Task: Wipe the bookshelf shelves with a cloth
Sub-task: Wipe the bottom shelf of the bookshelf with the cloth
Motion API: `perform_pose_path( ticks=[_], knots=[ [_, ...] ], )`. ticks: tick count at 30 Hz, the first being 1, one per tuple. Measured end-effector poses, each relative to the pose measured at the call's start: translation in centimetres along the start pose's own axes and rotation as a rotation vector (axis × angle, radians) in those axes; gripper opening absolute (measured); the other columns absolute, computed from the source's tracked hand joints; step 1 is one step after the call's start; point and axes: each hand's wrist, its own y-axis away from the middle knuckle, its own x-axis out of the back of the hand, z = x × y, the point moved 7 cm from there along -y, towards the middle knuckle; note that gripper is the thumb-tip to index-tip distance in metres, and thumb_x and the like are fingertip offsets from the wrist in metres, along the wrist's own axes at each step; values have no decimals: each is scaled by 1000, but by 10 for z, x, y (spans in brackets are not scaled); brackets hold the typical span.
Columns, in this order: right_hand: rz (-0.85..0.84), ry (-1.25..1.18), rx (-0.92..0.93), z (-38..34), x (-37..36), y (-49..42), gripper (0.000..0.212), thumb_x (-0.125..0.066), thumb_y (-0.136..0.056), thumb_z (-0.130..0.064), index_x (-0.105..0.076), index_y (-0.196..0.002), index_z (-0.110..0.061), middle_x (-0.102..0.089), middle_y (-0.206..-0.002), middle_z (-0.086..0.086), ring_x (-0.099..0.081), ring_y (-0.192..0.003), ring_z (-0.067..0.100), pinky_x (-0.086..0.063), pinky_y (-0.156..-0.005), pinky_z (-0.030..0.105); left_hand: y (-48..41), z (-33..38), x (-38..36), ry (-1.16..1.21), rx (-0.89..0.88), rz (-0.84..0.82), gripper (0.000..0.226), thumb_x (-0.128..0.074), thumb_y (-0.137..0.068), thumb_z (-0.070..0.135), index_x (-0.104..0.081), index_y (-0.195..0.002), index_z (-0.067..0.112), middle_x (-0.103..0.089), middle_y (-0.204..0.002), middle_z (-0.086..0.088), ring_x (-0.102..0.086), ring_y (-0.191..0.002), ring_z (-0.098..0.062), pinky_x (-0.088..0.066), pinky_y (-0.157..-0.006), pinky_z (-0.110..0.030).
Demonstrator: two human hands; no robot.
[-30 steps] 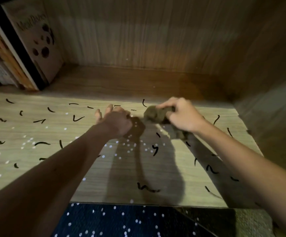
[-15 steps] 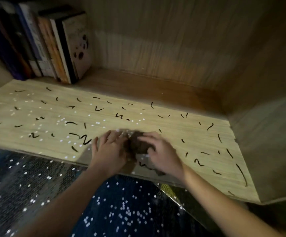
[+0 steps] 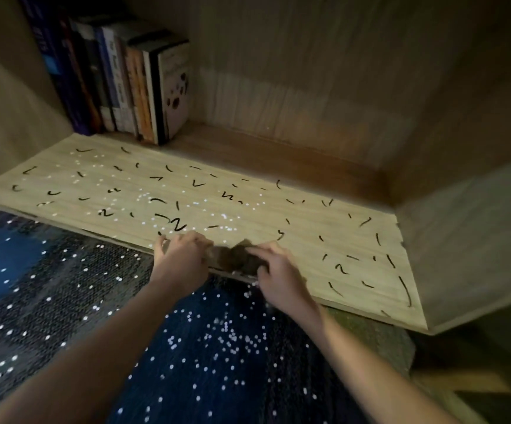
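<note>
Head view, change: the left hand (image 3: 180,260) and the right hand (image 3: 280,272) have come back from the middle of the pale wood-grain shelf board (image 3: 324,209) to its front edge. They have brought the dark brown crumpled cloth (image 3: 234,257) with them.
Cloth: it is bunched between the two hands on the shelf's front lip, and part of it seems to hang over the edge.
Right fingers: bent over the cloth's right side, holding it down.
Left fingers: curled on the shelf edge just beside the cloth; whether they pinch it I cannot tell.
Meaning: this looks like the end of a pull stroke dragging the small white specks (image 3: 153,221) forward off the shelf. Most of the board is still strewn, so the wipe seems far from done.
Books: the row of upright books (image 3: 132,87) stands at the back left, well apart from the hands; more of it shows than before.
Hard to tell:
- The black curved marks (image 3: 339,267) may be loose debris or a printed pattern.
- The white dots on the dark blue floor covering (image 3: 64,301) may be fallen specks or its own design.
- Blur softens the cloth and fingertips.
- The shelf's rear strip lies in shadow.
- Both forearms are cut off at the bottom edge.
</note>
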Motion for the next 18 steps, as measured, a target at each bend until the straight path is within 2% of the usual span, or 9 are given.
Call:
perform_pose_path(
  ticks=[4, 7, 9, 11, 13, 15, 18],
  knots=[
    [158, 257, -223, 31, 33, -8, 51, -45, -91, -7, -40, -139, -24, -40, -137, -4, -32, -128, 18, -26, -111, 43, -5, 2, 3, -88, -75, -30, 36, -43, -95, 21, -52, -130, 25, -40, -143, 5, -36, -131, -14, -1, -113, -55],
    [57, 388, -211, 13, 6, 9, 58, -45, -91, -8, -30, -144, -24, -34, -143, -3, -22, -137, 22, -17, -115, 47, 5, -11, -2, -145, -75, -118, 52, -44, -90, 11, -41, -139, 27, -29, -151, 4, -25, -138, -16, 1, -113, -56],
    [-38, 327, -125, -9, -17, 27, 57, -44, -92, -7, -31, -143, -26, -33, -143, -5, -19, -139, 19, -13, -117, 43, 11, -15, -8, -165, -91, -154, 58, -44, -89, 10, -35, -143, 26, -24, -153, 4, -21, -141, -16, 1, -113, -56],
    [-92, 229, -57, -30, -24, 39, 53, -44, -92, -5, -38, -140, -25, -38, -140, -6, -27, -135, 14, -16, -116, 32, 14, -14, -11, -163, -134, -200, 59, -45, -90, 12, -30, -146, 24, -21, -155, 2, -18, -142, -16, 1, -113, -55],
    [-48, 258, -62, -34, -9, 36, 53, -44, -90, -3, -41, -139, -23, -42, -135, -4, -36, -128, 14, -26, -113, 30, 11, -9, -7, -160, -171, -266, 61, -47, -91, 12, -25, -147, 23, -17, -156, 3, -16, -143, -16, 2, -114, -54],
    [59, 329, -168, -19, 13, 24, 54, -43, -89, -2, -39, -139, -21, -43, -133, -1, -41, -123, 18, -36, -108, 37, 5, -3, 0, -142, -198, -299, 60, -48, -91, 12, -27, -146, 22, -20, -155, 2, -21, -141, -16, 1, -114, -54],
    [130, 314, -386, -5, 19, 19, 56, -44, -90, -2, -33, -142, -18, -40, -136, 5, -37, -125, 22, -33, -109, 40, 4, 0, 9, -105, -217, -328, 51, -47, -91, 12, -38, -140, 19, -30, -150, -1, -35, -134, -20, -8, -113, -56]
  ],
)
